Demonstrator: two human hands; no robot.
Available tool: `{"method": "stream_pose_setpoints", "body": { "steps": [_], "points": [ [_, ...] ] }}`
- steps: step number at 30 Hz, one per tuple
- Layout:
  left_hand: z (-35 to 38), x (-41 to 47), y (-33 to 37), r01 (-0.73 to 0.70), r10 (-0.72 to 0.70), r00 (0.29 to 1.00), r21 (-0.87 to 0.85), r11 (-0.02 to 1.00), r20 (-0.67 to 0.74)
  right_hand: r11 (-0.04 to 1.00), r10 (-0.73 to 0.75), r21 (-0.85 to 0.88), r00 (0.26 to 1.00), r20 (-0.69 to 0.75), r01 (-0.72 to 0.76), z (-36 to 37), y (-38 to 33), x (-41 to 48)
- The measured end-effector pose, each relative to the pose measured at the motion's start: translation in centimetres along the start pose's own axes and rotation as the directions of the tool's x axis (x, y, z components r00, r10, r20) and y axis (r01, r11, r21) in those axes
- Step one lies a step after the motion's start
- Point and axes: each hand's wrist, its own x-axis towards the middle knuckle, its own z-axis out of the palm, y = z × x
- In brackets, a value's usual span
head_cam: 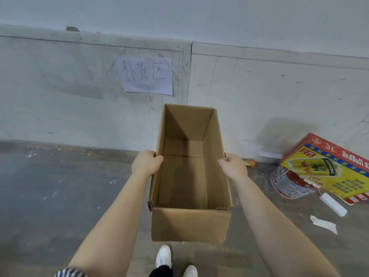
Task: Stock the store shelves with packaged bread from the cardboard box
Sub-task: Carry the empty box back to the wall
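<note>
The left hand [146, 162] grips the left long wall of the cardboard box [189, 224], thumb hooked over the rim. The right hand [234, 165] holds the opposite wall the same way. Both bare forearms reach forward, nearly straight. The open-topped box is held level above the grey floor [60, 186], facing a paper sign [146, 75] on the wall. A Red Bull carton [329, 170] lies well to the right.

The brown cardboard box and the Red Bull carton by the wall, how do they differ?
The cardboard box is plain brown; the Red Bull carton is printed red, yellow and blue. The cardboard box is open and empty; the Red Bull carton looks closed. The left hand and right hand grip the cardboard box by its side walls; the Red Bull carton leans tilted on a plastic jug. Both are rectangular cardboard.
</note>
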Motion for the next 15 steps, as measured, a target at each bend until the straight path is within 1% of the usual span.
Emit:
{"method": "stream_pose_setpoints", "body": {
  "steps": [3,5,9,13,15],
  "points": [
    [0.1,2.5,0.6,0.024,-0.024,0.999,0.002,1.000,0.027,0.999,0.012,-0.036,0.999,0.040,-0.011,0.7,-0.2,2.5],
    [0.1,4.3,0.9,0.031,-0.031,0.998,0.012,0.999,0.058,0.998,0.006,-0.058,0.996,0.094,0.000,1.1,-0.5,4.2],
    [0.3,8.6,0.5,0.018,-0.015,0.993,-0.027,0.999,0.115,0.999,-0.020,-0.036,0.985,0.173,0.027,2.1,-1.1,7.5],
    [1.6,13.1,-0.9,0.011,0.005,0.989,-0.107,0.994,0.148,0.997,0.003,-0.076,0.985,0.171,0.010,4.7,-0.5,11.3],
    [3.0,15.2,-1.8,0.002,0.015,0.989,-0.116,0.993,0.145,0.998,0.013,-0.063,0.987,0.160,-0.003,6.4,0.1,13.3]
  ]
}}
